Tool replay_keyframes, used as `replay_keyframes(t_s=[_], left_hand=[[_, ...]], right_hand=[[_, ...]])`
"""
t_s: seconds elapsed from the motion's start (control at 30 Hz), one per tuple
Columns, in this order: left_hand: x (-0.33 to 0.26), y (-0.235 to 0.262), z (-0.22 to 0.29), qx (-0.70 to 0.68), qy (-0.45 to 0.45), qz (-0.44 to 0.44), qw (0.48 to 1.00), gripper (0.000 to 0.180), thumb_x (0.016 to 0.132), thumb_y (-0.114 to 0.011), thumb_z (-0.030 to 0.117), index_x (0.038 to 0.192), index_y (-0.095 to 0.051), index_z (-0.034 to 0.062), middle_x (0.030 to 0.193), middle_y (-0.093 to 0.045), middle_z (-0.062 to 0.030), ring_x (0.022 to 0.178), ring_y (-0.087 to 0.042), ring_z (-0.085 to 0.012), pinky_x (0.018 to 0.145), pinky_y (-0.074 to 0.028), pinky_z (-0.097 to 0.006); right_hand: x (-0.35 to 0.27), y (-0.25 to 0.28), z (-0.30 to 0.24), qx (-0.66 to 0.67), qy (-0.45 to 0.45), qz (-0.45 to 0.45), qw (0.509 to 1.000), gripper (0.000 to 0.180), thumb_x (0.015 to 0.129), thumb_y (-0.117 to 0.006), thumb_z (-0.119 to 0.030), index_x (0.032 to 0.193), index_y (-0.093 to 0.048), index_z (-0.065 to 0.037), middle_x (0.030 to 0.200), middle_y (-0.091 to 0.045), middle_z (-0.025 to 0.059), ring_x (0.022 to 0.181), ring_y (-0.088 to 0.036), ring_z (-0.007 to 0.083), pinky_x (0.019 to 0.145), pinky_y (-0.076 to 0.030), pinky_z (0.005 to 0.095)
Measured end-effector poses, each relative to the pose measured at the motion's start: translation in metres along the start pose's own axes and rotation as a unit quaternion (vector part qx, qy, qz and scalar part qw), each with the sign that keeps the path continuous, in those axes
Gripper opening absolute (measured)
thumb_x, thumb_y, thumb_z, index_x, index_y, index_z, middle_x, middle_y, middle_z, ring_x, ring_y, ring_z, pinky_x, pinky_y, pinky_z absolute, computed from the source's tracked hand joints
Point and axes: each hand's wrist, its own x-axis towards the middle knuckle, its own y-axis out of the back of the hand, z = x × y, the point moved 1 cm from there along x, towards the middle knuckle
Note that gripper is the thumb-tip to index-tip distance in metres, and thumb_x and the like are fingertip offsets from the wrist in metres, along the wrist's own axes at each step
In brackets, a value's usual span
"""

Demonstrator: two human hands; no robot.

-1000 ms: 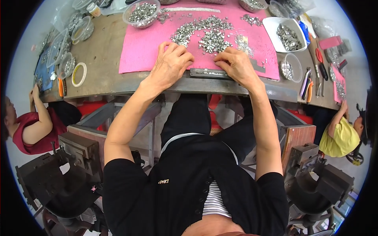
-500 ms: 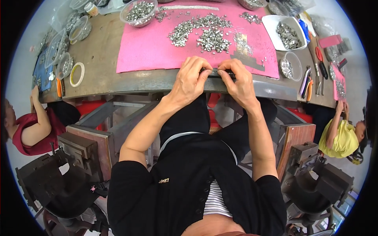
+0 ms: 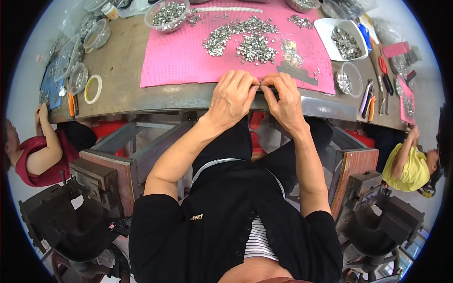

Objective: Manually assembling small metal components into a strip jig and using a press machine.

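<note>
Worn brown workbench (image 3: 120, 56) with a grey metal front edge, bowed by the fisheye, and it's pretty crowded. Far left, a person in a maroon top (image 3: 42, 162) sits at the same bench. Next come an orange-handled hand tool (image 3: 71, 105) and a cream ring-shaped roll (image 3: 98, 89), probably parked there to stay off the work spot.

Middle is a textured pink mat (image 3: 181, 63), which I'd guess stops tiny bits skittering about. A clear round plastic tub (image 3: 165, 29) of shiny bits sits on its back left corner. Loose heaps of small silver metal pieces (image 3: 218, 42) lie just past the hands, presumably so they're a short reach away.

Left hand (image 3: 232, 96) and right hand (image 3: 285, 99) meet at the bench's front edge, fingers curled, thumbs toward the fingertips. Maybe the edge steadies them. A dark sliver (image 3: 260, 88) shows between the fingertips, but the fingers hide the rest, so I can't tell what they're gripping, if anything.

Further right: a flat grey metal strip (image 3: 298, 74) on the mat, a white plastic tray (image 3: 325, 37) corralling more bits, purple- and orange-handled tools (image 3: 371, 109) bunched near the edge, likely for easy grabbing, then a person in a yellow top (image 3: 406, 165).
</note>
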Motion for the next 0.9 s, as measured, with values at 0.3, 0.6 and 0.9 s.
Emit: replay_keyframes(t_s=[0.3, 0.6, 0.9], left_hand=[[-0.019, -0.003, 0.002, 0.060, -0.028, 0.041, 0.997, 0.020, 0.086, -0.074, 0.009, 0.106, -0.072, 0.0073, 0.109, -0.070, -0.0088, 0.104, -0.063, -0.0312, 0.107, -0.041, -0.052], [0.017, 0.056, -0.090, 0.174, 0.079, 0.083, 0.978, 0.020, 0.093, -0.067, 0.009, 0.112, -0.074, 0.0099, 0.093, -0.071, -0.0065, 0.089, -0.061, -0.0261, 0.089, -0.042, -0.041], [0.042, 0.063, -0.124, 0.192, 0.087, 0.034, 0.977, 0.014, 0.088, -0.074, 0.022, 0.100, -0.079, 0.0167, 0.086, -0.065, -0.0029, 0.091, -0.059, -0.0239, 0.096, -0.035, -0.045]], right_hand=[[-0.009, -0.001, -0.005, -0.096, 0.087, 0.009, 0.992, 0.017, 0.082, -0.073, -0.004, 0.098, -0.067, -0.005, 0.101, -0.066, 0.0070, 0.094, -0.062, 0.0267, 0.087, -0.045, 0.0418], [0.034, 0.005, 0.020, -0.052, 0.071, -0.045, 0.995, 0.009, 0.087, -0.071, -0.006, 0.096, -0.071, -0.004, 0.085, -0.064, 0.0082, 0.086, -0.062, 0.0274, 0.085, -0.044, 0.0408], [0.115, -0.070, 0.047, -0.191, 0.064, -0.049, 0.978, 0.012, 0.088, -0.071, -0.016, 0.094, -0.076, -0.007, 0.089, -0.066, 0.0095, 0.095, -0.061, 0.0285, 0.086, -0.044, 0.0437]])
